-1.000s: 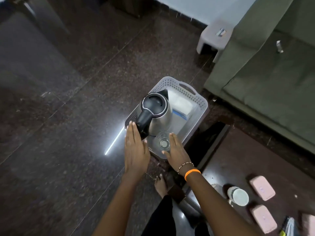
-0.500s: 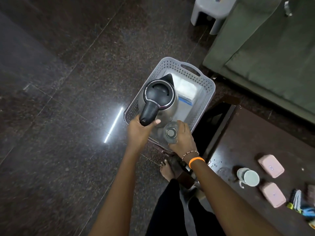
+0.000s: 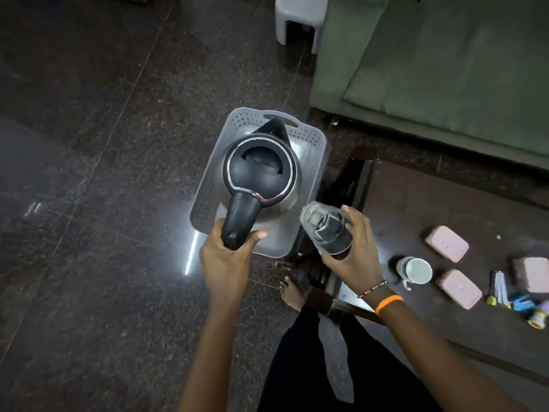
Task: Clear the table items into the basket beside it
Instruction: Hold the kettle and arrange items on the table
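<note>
A grey perforated basket (image 3: 309,138) stands on the dark floor beside the low dark table (image 3: 416,209). My left hand (image 3: 227,263) grips the black handle of a steel electric kettle (image 3: 258,171), held above the basket and hiding most of its inside. My right hand (image 3: 353,248) holds a clear blender jar (image 3: 325,230) with a dark base, tilted, over the basket's near right corner. On the table lie a white mug (image 3: 416,270), pink boxes (image 3: 445,243) (image 3: 459,288) (image 3: 533,275) and small items (image 3: 517,304).
A green sofa (image 3: 445,63) runs along the far right behind the table. A pale plastic stool (image 3: 300,19) stands at the top. My bare foot (image 3: 292,292) is on the floor by the table's corner. Open floor lies to the left.
My left hand closed on the kettle handle and lifted the kettle up out of the basket. My right hand raised the jar up and to the right.
</note>
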`<state>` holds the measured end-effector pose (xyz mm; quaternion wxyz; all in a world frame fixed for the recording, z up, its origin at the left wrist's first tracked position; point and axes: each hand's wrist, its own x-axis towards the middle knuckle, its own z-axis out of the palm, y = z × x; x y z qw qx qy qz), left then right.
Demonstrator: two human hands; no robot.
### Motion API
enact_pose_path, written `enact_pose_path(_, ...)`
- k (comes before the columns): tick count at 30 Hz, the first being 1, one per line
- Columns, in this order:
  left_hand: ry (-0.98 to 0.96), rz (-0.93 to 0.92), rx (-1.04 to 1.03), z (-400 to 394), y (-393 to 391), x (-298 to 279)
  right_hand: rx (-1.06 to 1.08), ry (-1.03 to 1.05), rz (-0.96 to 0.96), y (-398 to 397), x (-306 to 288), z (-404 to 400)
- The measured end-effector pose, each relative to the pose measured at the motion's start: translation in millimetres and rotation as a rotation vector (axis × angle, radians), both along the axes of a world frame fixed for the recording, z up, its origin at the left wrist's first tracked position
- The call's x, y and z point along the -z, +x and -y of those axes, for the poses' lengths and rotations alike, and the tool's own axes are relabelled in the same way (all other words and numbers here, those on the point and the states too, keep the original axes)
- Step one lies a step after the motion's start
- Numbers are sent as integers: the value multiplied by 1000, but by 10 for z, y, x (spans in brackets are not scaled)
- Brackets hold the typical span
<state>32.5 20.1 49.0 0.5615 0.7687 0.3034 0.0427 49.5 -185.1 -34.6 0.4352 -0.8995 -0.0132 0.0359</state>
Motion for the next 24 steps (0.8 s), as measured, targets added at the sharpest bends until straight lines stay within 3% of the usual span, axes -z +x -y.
enact_pose_path(10, -18, -76, 209, 962, -397, -360, 112, -133, -89, -158, 244, 1231)
enact_pose_path(24, 256, -294, 357, 1967, -562, 337, 24, -266, -333, 240, 1171, 2029)
